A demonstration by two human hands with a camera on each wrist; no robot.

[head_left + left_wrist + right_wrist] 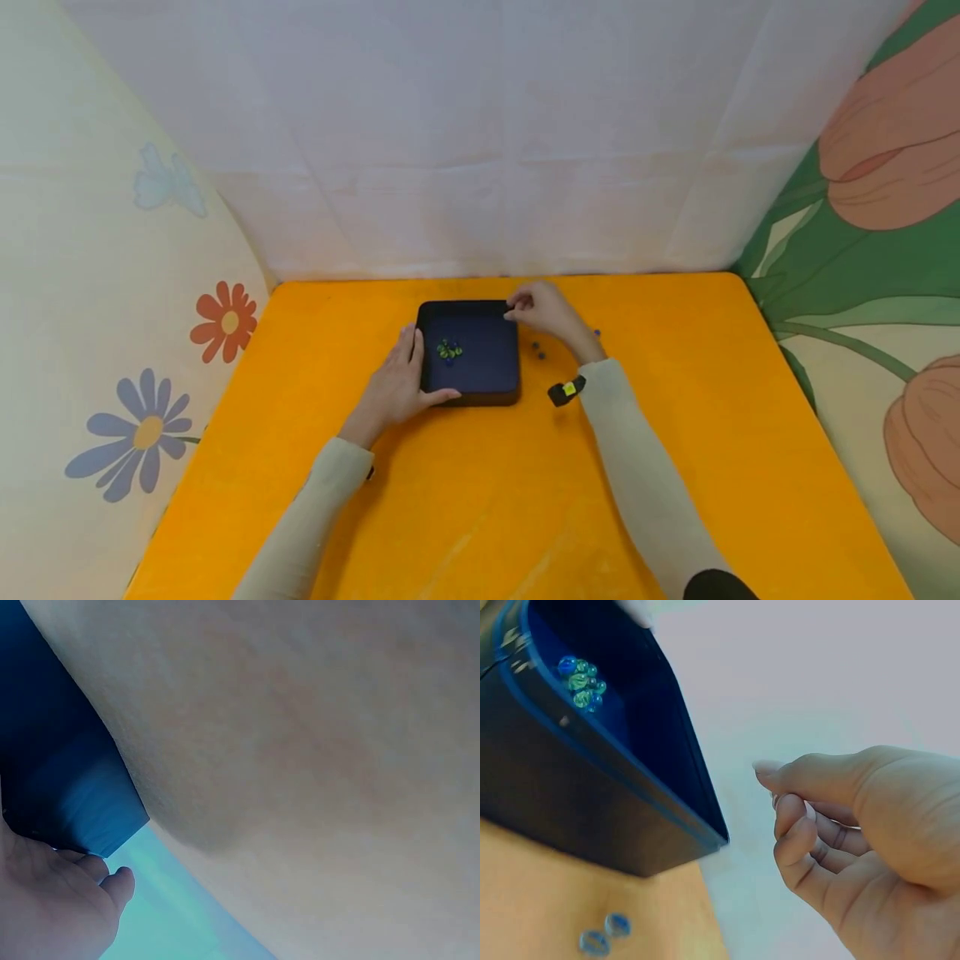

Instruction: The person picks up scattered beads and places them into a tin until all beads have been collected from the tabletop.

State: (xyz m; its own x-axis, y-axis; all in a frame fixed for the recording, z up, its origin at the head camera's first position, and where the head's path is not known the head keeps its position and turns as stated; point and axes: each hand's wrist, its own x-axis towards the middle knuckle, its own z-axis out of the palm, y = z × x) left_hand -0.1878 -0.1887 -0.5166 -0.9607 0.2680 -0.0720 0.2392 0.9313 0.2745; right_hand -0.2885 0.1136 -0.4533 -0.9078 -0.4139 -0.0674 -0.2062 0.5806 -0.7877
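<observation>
A square dark tray (pixel 480 354) with a blue inside stands on the yellow-orange tabletop, several green and blue marbles (pixel 450 350) gathered in its left part. My left hand (pixel 397 379) holds the tray's near left corner, fingers along the left wall and thumb over the front rim. Above the far right corner, my right hand (pixel 546 310) pinches with thumb and forefinger. In the right wrist view, a small glassy edge, apparently a marble (pixel 774 800), shows between those fingertips, mostly hidden. That hand is apart from the tray wall.
Two blue marbles (pixel 617 925) lie close together on the table right of the tray. Another blue marble (pixel 597 332) sits farther right, beyond the right wrist. A white cloth (pixel 480 167) hangs behind the table, with flowered cloths (pixel 150 433) at both sides.
</observation>
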